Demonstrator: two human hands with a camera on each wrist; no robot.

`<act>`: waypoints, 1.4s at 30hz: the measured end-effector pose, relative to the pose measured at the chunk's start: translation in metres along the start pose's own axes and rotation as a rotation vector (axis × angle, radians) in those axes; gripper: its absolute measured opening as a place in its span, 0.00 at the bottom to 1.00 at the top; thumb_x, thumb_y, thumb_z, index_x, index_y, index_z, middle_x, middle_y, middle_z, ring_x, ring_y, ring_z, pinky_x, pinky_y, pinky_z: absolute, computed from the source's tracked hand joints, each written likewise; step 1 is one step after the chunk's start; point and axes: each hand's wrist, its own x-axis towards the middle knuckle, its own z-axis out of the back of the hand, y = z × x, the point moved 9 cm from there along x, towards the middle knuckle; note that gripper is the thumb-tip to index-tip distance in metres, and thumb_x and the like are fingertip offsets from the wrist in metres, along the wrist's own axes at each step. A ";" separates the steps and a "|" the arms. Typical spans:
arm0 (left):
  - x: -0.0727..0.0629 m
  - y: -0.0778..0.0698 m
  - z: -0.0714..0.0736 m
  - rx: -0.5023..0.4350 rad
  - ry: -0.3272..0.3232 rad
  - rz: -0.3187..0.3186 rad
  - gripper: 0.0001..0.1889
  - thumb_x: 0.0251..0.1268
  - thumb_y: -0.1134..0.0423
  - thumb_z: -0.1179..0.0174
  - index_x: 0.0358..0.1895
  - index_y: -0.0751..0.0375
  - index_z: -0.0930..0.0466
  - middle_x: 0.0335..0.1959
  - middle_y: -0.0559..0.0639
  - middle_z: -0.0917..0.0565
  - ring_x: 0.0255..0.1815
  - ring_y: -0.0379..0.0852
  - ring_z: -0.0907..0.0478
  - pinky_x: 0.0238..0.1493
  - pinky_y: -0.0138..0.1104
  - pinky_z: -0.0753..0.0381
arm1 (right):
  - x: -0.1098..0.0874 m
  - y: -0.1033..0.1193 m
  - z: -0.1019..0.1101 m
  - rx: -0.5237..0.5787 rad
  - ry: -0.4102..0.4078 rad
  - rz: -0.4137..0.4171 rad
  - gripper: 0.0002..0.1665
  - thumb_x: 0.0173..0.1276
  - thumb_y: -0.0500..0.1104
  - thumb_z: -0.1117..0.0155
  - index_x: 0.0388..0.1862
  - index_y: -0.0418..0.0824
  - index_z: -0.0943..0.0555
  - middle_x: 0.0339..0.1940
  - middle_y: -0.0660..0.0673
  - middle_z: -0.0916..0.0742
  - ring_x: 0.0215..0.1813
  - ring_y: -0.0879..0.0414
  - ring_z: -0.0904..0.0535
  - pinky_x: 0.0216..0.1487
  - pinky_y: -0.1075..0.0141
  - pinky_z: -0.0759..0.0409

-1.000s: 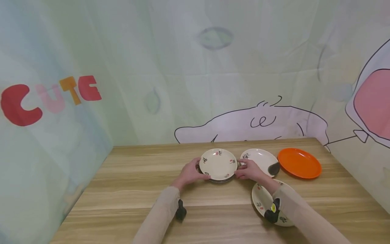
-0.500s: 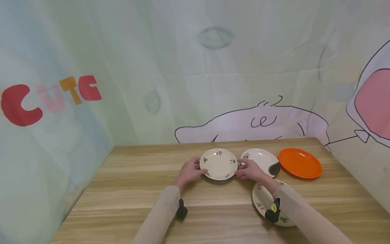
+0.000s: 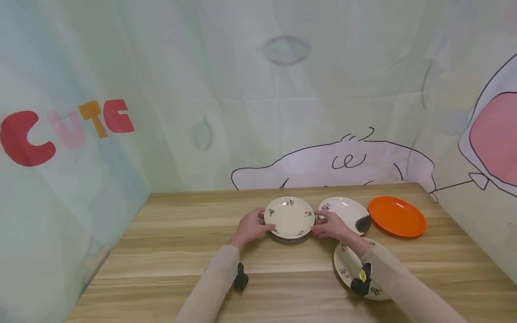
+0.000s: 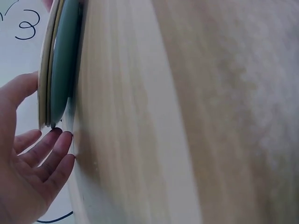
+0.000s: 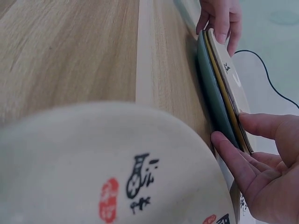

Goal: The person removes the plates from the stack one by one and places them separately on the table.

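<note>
Near the middle of the table is a stack of round plates, its top plate cream with small red and black motifs round the rim. In the right wrist view the stack shows a yellow edge beneath the cream one and a deeper green plate at the bottom. My left hand holds its left edge, thumb over the top rim and fingers at the side. Opposite, my right hand grips the right edge, thumb on the top plate and forefinger low beside the green plate.
Right of the stack lies a white plate with a dark patch, and beyond it an orange plate. Another cream patterned plate sits nearer, under my right forearm. A printed curtain hangs behind the wooden table.
My left thumb has shifted from the stack's front edge up onto the top plate's rim. The stack and my right hand stay practically in place.
</note>
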 end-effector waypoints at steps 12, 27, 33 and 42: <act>0.001 -0.001 0.003 0.059 -0.011 -0.009 0.33 0.46 0.52 0.31 0.56 0.61 0.30 0.34 0.51 0.20 0.33 0.44 0.26 0.37 0.36 0.25 | 0.002 -0.002 0.000 -0.020 -0.005 -0.005 0.40 0.55 0.30 0.36 0.64 0.24 0.42 0.40 0.30 0.18 0.28 0.56 0.18 0.32 0.64 0.17; 0.000 0.000 0.003 0.013 0.016 0.057 0.32 0.48 0.58 0.33 0.59 0.63 0.32 0.34 0.51 0.21 0.31 0.44 0.27 0.34 0.35 0.25 | 0.001 -0.002 -0.001 -0.036 0.005 0.020 0.39 0.56 0.30 0.37 0.64 0.24 0.42 0.40 0.31 0.17 0.30 0.55 0.18 0.32 0.63 0.17; 0.000 0.002 0.002 -0.029 0.016 0.087 0.32 0.48 0.60 0.34 0.60 0.64 0.33 0.35 0.52 0.21 0.32 0.45 0.27 0.33 0.33 0.25 | 0.002 -0.002 -0.001 -0.044 0.002 0.039 0.38 0.56 0.29 0.37 0.64 0.24 0.42 0.39 0.30 0.17 0.29 0.55 0.18 0.31 0.63 0.17; 0.001 0.007 0.000 -0.096 0.012 0.105 0.31 0.49 0.62 0.35 0.59 0.62 0.32 0.35 0.53 0.23 0.31 0.45 0.27 0.29 0.31 0.25 | 0.001 -0.001 -0.002 -0.059 0.003 0.044 0.38 0.56 0.29 0.37 0.64 0.23 0.41 0.40 0.30 0.17 0.29 0.55 0.18 0.31 0.63 0.17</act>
